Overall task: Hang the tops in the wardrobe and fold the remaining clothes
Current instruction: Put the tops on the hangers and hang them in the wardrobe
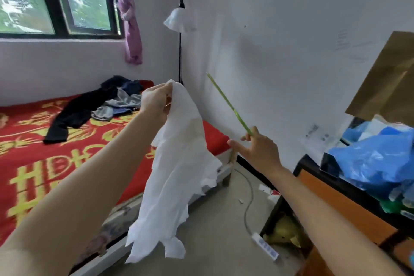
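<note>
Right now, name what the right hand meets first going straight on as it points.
Probably the thin white fabric garment hanging from the left hand; depth is unclear, so the right hand could miss it.

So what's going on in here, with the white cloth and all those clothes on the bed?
A person is sorting laundry. Their left hand holds up a white top by its upper edge, so it hangs in front of the corner of the bed. Their right hand pinches a thin green stick, possibly a hanger seen edge-on; it isn't in the top yet. A pile of dark and grey clothes lies unfolded on the bed.
</note>
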A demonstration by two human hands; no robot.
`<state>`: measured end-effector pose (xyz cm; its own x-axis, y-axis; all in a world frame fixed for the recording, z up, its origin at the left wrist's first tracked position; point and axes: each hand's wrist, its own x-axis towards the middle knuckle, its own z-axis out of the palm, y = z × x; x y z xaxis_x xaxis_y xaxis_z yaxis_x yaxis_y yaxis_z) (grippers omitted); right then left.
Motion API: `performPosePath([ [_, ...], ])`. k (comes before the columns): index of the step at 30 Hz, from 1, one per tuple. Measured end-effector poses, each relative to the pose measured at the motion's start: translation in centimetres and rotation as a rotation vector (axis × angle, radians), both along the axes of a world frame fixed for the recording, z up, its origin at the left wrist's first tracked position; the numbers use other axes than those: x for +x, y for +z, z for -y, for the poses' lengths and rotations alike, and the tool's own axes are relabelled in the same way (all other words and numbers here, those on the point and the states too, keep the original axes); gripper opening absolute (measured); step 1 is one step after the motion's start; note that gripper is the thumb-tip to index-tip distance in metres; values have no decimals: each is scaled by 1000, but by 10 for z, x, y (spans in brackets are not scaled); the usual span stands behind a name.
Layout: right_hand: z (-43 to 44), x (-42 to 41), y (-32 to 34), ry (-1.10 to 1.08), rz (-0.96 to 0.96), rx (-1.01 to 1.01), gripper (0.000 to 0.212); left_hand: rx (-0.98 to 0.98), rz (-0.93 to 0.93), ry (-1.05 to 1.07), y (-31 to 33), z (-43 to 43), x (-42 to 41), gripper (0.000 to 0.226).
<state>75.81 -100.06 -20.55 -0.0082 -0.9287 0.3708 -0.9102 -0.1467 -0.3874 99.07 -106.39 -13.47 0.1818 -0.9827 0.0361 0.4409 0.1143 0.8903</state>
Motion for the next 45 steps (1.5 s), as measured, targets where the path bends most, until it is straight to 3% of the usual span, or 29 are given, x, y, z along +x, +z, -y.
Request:
performPosePath([
  [2, 29, 53, -5, 65, 31, 75, 100, -5, -8, 15, 5, 15, 35, 32],
  [4, 56, 95, -14, 121, -13, 133, 69, -16, -44, 33, 10, 27, 67, 44],
  [6, 84, 136, -26, 191, -5, 138, 43, -16, -78, 78, 13, 38, 104, 45],
  [9, 118, 178, -32, 241, 146, 134, 26, -28, -98, 149, 16, 51, 152, 43],
  [14, 174, 222, -17, 276, 287, 75, 41, -56, -42, 348, 5, 71, 234, 29],
  [21, 288, 278, 10, 316, 554, 21, 41, 49, 93, 687, -29, 116, 362, 18],
  [26, 375, 318, 34, 351, 696, -40, 41, 181, 147, 1090, -52, 151, 448, 13],
  [29, 417, 349, 45, 514, 681, -26, 40, 395, 306, 1220, -86, 171, 485, 32],
  [33, 453, 396, 47, 765, 613, 62, 21, 639, 568, 1135, -139, 194, 486, 42],
  [35, 456, 421, 41, 872, 610, 137, 19, 585, 605, 981, -147, 205, 450, 39],
  [38, 449, 451, 30, 935, 546, 228, 33, 467, 648, 561, -155, 225, 400, 43],
  [40, 448, 466, 22, 989, 525, 309, 39, 425, 677, 363, -154, 237, 381, 69],
  [42, 449, 478, 17, 1047, 496, 368, 24, 360, 681, 278, -151, 248, 369, 104],
  [43, 449, 482, 17, 1065, 484, 379, 17, 325, 654, 251, -151, 253, 367, 110],
  [45, 451, 488, 21, 1088, 460, 368, 16, 250, 583, 178, -151, 261, 368, 86],
])
